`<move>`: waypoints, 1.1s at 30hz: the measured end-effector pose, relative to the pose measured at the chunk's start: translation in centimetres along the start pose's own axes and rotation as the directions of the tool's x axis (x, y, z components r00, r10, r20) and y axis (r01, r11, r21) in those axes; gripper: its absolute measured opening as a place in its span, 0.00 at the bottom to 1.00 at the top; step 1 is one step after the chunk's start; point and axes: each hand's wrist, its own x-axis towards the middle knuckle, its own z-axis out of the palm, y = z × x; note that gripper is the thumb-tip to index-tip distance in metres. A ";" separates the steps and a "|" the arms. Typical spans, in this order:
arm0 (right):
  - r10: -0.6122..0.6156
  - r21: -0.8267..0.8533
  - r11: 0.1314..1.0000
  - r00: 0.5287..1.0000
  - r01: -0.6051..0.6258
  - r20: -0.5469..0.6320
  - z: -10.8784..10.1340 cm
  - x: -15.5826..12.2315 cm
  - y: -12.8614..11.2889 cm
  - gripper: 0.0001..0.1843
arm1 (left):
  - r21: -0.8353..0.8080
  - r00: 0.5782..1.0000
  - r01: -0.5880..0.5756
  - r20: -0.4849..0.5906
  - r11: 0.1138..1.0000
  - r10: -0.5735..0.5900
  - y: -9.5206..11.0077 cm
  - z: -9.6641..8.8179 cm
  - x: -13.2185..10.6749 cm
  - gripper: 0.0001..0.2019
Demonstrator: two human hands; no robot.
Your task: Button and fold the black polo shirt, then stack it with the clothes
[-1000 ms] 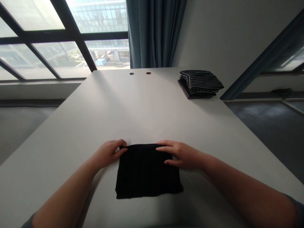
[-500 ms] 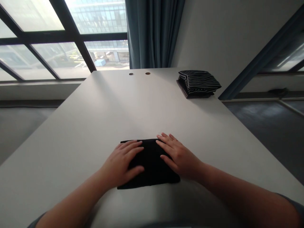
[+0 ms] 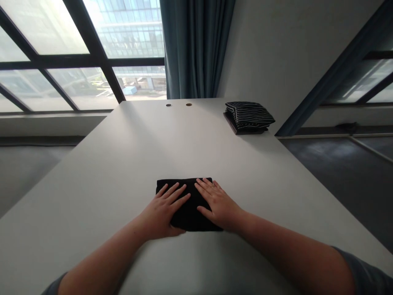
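Note:
A black folded cloth (image 3: 188,205) lies flat on the white table (image 3: 123,164) in front of me. My left hand (image 3: 164,211) rests flat on the cloth's left half, fingers stretched out and spread. Pressed on the right half is my right hand (image 3: 216,205), also flat with fingers apart. Neither hand grips anything. Both hands cover most of the near part of the cloth.
A stack of folded dark garments, the top one with thin white stripes (image 3: 247,116), sits at the far right edge of the table. Two small round holes (image 3: 178,105) mark the table's far end. Windows and a blue curtain (image 3: 193,49) stand behind.
The cloth was folded in half, its near edge brought over to the far edge. Both hands went from pinching the far corners to lying flat on top of it.

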 end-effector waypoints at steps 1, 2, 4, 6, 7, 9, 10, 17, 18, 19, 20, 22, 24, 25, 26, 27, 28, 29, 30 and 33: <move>0.008 -0.003 1.000 1.000 -0.008 -0.002 -0.1 0.1 -0.1 0.41 | 0.004 0.999 0.032 -0.003 0.999 -0.032 -0.2 0.1 0.0 0.51; 0.016 -0.007 1.000 1.000 -0.016 -0.002 -0.1 0.1 -0.2 0.41 | 0.009 0.997 0.074 -0.007 0.997 -0.074 -0.4 0.2 -0.1 0.54; 0.030 -0.018 0.999 1.000 -0.030 0.005 -0.3 0.2 -0.5 0.41 | 0.013 0.989 0.148 0.000 0.989 -0.148 -0.9 0.3 -0.3 0.59; 0.036 -0.029 0.999 0.999 -0.035 0.014 -0.4 0.2 -0.6 0.41 | -0.011 0.987 0.154 0.048 0.988 -0.153 -1.5 0.3 -0.5 0.63; 0.032 -0.035 0.999 0.999 -0.031 0.018 -0.4 0.3 -0.5 0.41 | -0.039 0.988 0.137 0.077 0.990 -0.134 -1.9 0.2 -0.5 0.63; 0.026 -0.047 0.999 1.000 -0.026 0.012 -0.3 0.3 0.0 0.41 | -0.107 0.987 0.149 0.082 0.983 -0.141 -2.8 0.2 -0.6 0.54; 0.036 -0.052 0.998 0.999 -0.036 -0.002 -0.2 0.4 0.4 0.42 | -0.132 0.978 0.206 0.052 0.969 -0.201 -3.2 0.3 -0.5 0.47; 0.299 -0.035 0.952 0.948 -0.305 -0.111 0.7 1.4 3.7 0.59 | -0.181 0.747 0.602 -0.218 0.778 -0.628 -5.3 1.8 0.1 0.34; 0.296 -0.022 0.954 0.949 -0.300 -0.110 0.7 1.5 3.9 0.59 | -0.198 0.751 0.584 -0.237 0.787 -0.617 -5.3 1.7 0.2 0.32; 0.280 -0.002 0.959 0.953 -0.282 -0.113 0.6 1.6 4.0 0.57 | -0.218 0.758 0.562 -0.251 0.797 -0.603 -5.2 1.5 0.2 0.31; 0.260 0.029 0.966 0.958 -0.258 -0.121 0.4 1.6 4.0 0.55 | -0.237 0.765 0.542 -0.258 0.806 -0.590 -5.2 1.3 0.2 0.30; 0.223 0.120 0.971 0.963 -0.206 -0.150 0.0 1.5 3.8 0.50 | -0.266 0.777 0.514 -0.258 0.815 -0.574 -4.9 0.8 0.2 0.27; 0.181 0.236 0.962 0.968 -0.138 -0.171 -0.4 1.2 3.4 0.42 | -0.303 0.775 0.504 -0.256 0.809 -0.578 -4.7 0.4 0.1 0.23; 0.156 0.296 0.950 0.972 -0.099 -0.176 -0.6 1.0 3.2 0.37 | -0.336 0.766 0.497 -0.262 0.800 -0.587 -4.6 0.4 0.1 0.22; 0.133 0.355 0.933 0.974 -0.062 -0.181 -0.6 0.8 2.9 0.33 | -0.382 0.758 0.481 -0.272 0.789 -0.594 -4.6 0.4 0.1 0.21; 0.114 0.413 0.910 0.975 -0.027 -0.189 -0.6 0.6 2.7 0.29 | -0.441 0.752 0.450 -0.281 0.777 -0.596 -4.6 0.4 0.2 0.23; 0.103 0.472 0.881 0.974 0.005 -0.204 -0.6 0.5 2.5 0.26 | -0.506 0.751 0.408 -0.288 0.760 -0.595 -4.5 0.5 0.2 0.25; 0.105 0.536 0.843 0.968 0.036 -0.230 -0.5 0.4 2.4 0.26 | -0.573 0.749 0.360 -0.293 0.737 -0.594 -4.4 0.6 0.3 0.28; 0.118 0.603 0.795 0.958 0.067 -0.262 -0.4 0.4 2.3 0.28 | -0.635 0.744 0.313 -0.298 0.707 -0.597 -4.3 0.6 0.5 0.30; 0.192 0.794 0.595 0.936 0.128 -0.295 -0.5 0.4 2.1 0.42 | -0.757 0.677 0.209 -0.344 0.618 -0.651 -3.6 0.6 1.3 0.30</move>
